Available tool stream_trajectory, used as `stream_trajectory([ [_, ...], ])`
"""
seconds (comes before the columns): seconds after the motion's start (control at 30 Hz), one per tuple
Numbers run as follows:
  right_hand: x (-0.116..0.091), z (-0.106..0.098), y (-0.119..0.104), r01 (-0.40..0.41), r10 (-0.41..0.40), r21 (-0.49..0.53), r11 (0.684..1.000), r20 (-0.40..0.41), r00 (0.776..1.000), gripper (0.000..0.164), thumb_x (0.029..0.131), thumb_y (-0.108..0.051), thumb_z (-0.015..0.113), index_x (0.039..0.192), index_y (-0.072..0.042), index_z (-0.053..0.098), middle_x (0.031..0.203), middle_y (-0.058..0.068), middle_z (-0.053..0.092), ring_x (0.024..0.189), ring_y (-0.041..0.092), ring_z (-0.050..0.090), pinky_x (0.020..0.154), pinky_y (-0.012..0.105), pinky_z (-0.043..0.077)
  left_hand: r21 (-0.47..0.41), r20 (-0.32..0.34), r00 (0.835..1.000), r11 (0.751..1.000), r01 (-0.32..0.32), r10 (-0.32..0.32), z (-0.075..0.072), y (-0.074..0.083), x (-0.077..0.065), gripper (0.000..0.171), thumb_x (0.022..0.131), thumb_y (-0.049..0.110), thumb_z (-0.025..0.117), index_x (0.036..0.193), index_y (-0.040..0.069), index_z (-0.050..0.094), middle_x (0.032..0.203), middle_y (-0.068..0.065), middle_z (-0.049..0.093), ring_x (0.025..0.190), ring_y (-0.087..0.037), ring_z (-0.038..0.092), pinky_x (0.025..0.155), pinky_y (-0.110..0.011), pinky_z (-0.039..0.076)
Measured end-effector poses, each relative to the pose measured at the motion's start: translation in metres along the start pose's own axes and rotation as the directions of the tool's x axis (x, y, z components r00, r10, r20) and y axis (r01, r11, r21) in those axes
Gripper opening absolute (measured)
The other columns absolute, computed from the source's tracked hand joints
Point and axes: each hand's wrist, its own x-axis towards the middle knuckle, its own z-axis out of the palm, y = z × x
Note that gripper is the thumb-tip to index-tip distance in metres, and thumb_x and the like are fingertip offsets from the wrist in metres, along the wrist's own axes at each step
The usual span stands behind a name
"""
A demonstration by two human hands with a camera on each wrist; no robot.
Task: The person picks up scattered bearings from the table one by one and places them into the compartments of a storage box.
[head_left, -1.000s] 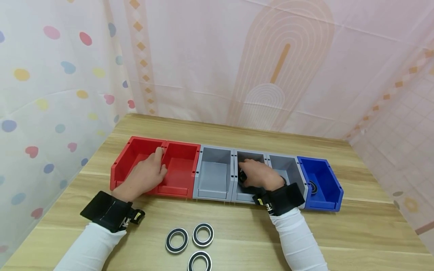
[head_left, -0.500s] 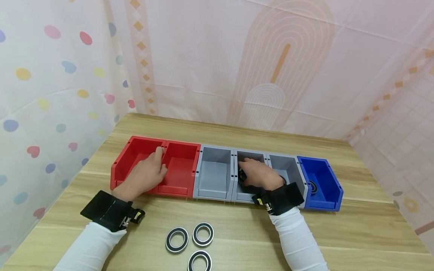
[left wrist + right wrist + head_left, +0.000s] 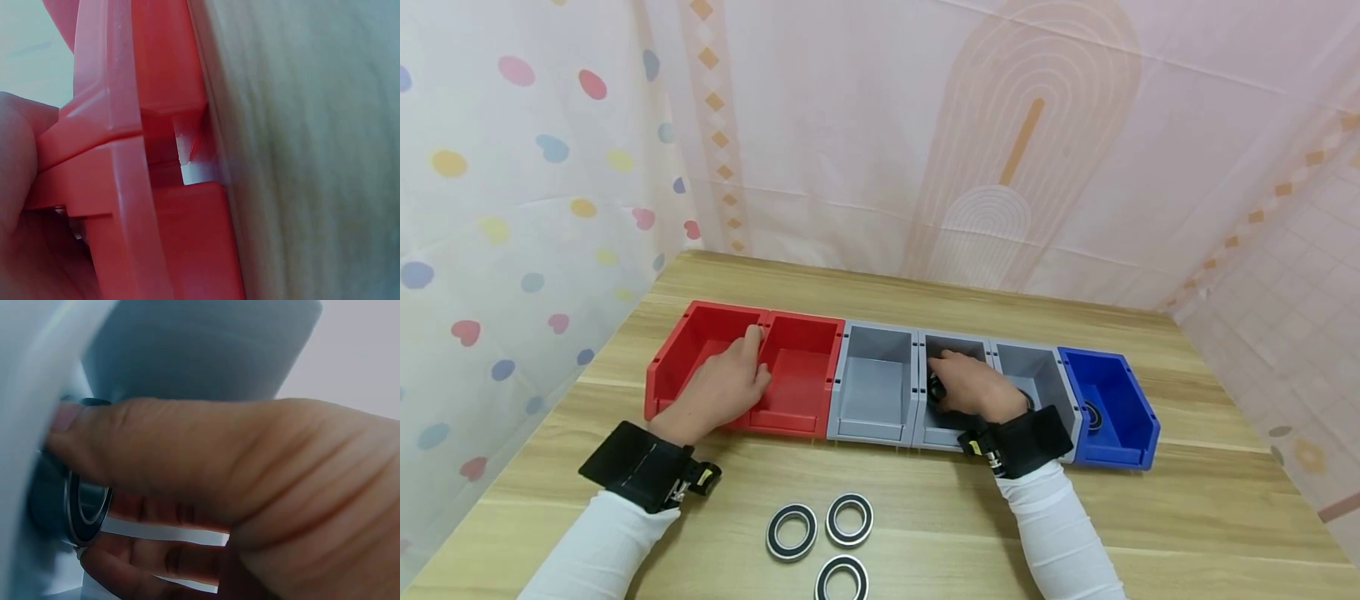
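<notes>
In the head view my left hand (image 3: 724, 385) straddles the joined side walls of two red bins (image 3: 799, 375). Thumb and fingers grip the red wall (image 3: 119, 175) from both sides in the left wrist view. My right hand (image 3: 976, 387) reaches down into the middle grey bin (image 3: 953, 345). There, in the right wrist view, it holds a black-sealed ball bearing (image 3: 75, 515) between thumb and fingers, close against the bin's side wall. Part of that bearing is hidden behind the thumb.
Three ball bearings lie on the wooden table in front, one bearing (image 3: 849, 520) nearest the bins. Left of the middle grey bin is another grey bin (image 3: 874, 383); a further grey bin (image 3: 1037, 367) adjoins its right. A blue bin (image 3: 1108, 383) at the right end contains a bearing (image 3: 1093, 415).
</notes>
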Motion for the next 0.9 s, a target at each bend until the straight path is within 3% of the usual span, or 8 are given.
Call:
stream_trajectory([
  [0.27,-0.002,-0.003,0.0,0.021,-0.021,0.001,1.0,0.0,1.0,0.048,0.08,-0.011,0.077,0.122,-0.004,0.057,0.109,0.011,0.056,0.093,0.023,0.055,0.078,0.038,0.048,-0.003,0.004,1.0,1.0,0.0,0.0,0.0,0.001,0.0,0.043,0.085,0.009,0.063,0.114,0.001,0.033,0.077,-0.009,0.048,0.049,-0.015,0.046,0.045,-0.025,0.043],
  [0.5,-0.009,-0.013,0.001,0.014,-0.014,0.052,0.999,0.0,1.0,0.048,0.085,-0.011,0.072,0.13,-0.005,0.054,0.12,0.014,0.055,0.105,0.027,0.056,0.083,0.04,0.047,-0.008,0.005,1.0,1.0,0.004,-0.004,-0.001,0.001,-0.001,0.043,0.085,0.009,0.064,0.114,0.001,0.033,0.077,-0.009,0.047,0.049,-0.015,0.047,0.045,-0.024,0.043],
  [0.9,-0.024,-0.027,-0.001,0.005,0.001,0.101,0.995,-0.06,0.998,0.042,0.087,-0.008,0.069,0.127,-0.009,0.057,0.125,0.009,0.056,0.108,0.023,0.057,0.085,0.038,0.048,-0.01,0.003,1.0,1.0,0.001,-0.001,0.0,0.0,-0.001,0.044,0.085,0.009,0.064,0.115,0.0,0.033,0.075,-0.008,0.047,0.048,-0.015,0.046,0.045,-0.024,0.043],
])
